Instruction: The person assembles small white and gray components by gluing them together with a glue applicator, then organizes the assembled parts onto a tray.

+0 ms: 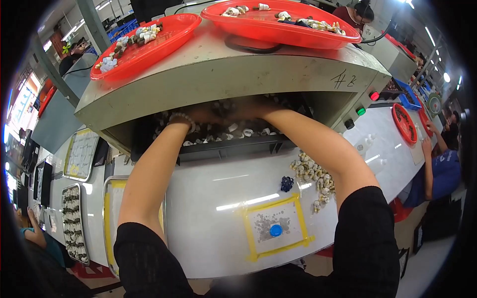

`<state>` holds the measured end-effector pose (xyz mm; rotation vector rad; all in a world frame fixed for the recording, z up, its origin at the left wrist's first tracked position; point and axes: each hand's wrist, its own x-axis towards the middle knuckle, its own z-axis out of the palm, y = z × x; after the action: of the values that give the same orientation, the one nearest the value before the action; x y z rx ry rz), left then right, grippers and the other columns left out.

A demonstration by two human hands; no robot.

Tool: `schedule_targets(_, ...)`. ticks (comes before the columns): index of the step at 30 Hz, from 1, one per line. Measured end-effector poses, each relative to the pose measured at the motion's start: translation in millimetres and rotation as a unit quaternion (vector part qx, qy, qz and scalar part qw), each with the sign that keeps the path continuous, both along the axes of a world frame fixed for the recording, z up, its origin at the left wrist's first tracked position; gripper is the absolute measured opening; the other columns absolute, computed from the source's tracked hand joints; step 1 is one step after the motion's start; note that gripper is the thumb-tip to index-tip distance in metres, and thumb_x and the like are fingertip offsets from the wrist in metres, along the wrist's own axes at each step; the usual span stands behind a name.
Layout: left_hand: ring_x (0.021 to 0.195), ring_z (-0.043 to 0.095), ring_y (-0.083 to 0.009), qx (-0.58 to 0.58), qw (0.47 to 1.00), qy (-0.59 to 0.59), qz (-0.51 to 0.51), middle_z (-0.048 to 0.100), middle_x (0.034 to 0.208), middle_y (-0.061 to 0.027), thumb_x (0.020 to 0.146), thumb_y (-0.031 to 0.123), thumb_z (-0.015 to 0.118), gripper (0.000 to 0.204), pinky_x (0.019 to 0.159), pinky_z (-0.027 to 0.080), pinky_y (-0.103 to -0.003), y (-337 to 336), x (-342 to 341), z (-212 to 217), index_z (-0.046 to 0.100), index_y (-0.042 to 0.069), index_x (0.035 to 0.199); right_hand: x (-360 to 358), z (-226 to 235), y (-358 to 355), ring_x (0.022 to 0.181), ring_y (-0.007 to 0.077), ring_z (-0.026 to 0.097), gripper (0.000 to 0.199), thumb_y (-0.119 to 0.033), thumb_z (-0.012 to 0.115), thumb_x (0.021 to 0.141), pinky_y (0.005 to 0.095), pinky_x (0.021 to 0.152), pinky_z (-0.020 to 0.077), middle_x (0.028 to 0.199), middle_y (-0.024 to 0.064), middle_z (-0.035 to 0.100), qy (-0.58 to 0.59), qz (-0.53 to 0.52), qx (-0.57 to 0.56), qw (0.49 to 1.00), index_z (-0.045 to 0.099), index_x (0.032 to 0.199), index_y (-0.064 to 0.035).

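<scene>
Both my arms reach into the wide, dark opening of a grey-green machine [218,74]. Inside it, a black tray [223,152] holds many small white pieces [247,132], some with dark parts. My left hand [204,114], with a beaded bracelet at the wrist, is over the left-middle of the tray among the pieces. Close beside it, my right hand [251,108] lies over the same pieces. Shadow hides the fingers of both hands, so what they grip, if anything, cannot be made out.
Two red trays [174,42] with similar pieces stand on the machine. On the white table [208,208] lie a pile of pieces [315,174], a dark blue clump [286,184] and a yellow-taped sheet [293,223] with a blue cap [276,230]. Metal trays [74,218] are left; a co-worker [437,169] sits right.
</scene>
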<state>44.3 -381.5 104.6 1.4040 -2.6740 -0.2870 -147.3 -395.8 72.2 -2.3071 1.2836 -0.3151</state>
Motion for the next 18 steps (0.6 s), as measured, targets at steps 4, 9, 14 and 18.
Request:
schedule_targets(4,0.118,0.046,-0.0342,0.006,0.999,0.033,-0.021,0.049,0.128,-0.0203,0.060,0.049,0.075,0.089,0.100,0.036,-0.040,4.1,-1.5,-7.6,0.043,0.002,0.129,-1.2,-20.4,-6.1,0.121,0.0346,0.046,0.083,-0.051,0.068,0.066,0.0431,0.100,0.0375,0.132,0.0197,0.046,-0.017,0.007,0.016,1.000,0.044,0.133,-0.0116)
schedule_targets(9,0.115,0.048,-0.0342,0.058,0.998,0.029,-0.016,0.051,0.124,-0.0199,0.061,0.044,0.074,0.086,0.098,0.039,-0.039,5.6,-0.8,-8.0,0.042,0.002,0.128,-9.7,-25.6,4.2,0.123,0.0360,0.042,0.073,-0.046,0.066,0.069,0.0433,0.101,0.0367,0.133,0.0203,0.044,0.071,-0.013,-0.093,0.993,0.047,0.131,-0.0136)
schedule_targets(14,0.110,0.051,-0.0337,0.010,0.997,0.036,-0.074,0.053,0.118,-0.0202,0.061,0.038,0.074,0.076,0.093,0.041,-0.038,5.4,-6.0,-8.1,0.047,0.003,0.123,2.4,-19.0,-1.0,0.121,0.0335,0.045,0.065,-0.046,0.065,0.070,0.0411,0.101,0.0368,0.129,0.0180,0.049,0.079,0.013,-0.028,0.996,0.054,0.124,-0.0125)
schedule_targets(18,0.109,0.052,-0.0330,0.098,0.995,0.001,-0.027,0.054,0.116,-0.0202,0.063,0.039,0.071,0.071,0.093,0.042,-0.037,22.7,-2.5,15.0,0.051,0.003,0.121,-20.5,15.3,26.6,0.116,0.0309,0.049,0.062,-0.048,0.063,0.071,0.0390,0.098,0.0387,0.124,0.0175,0.054,0.048,0.000,0.059,0.997,0.057,0.121,-0.0117)
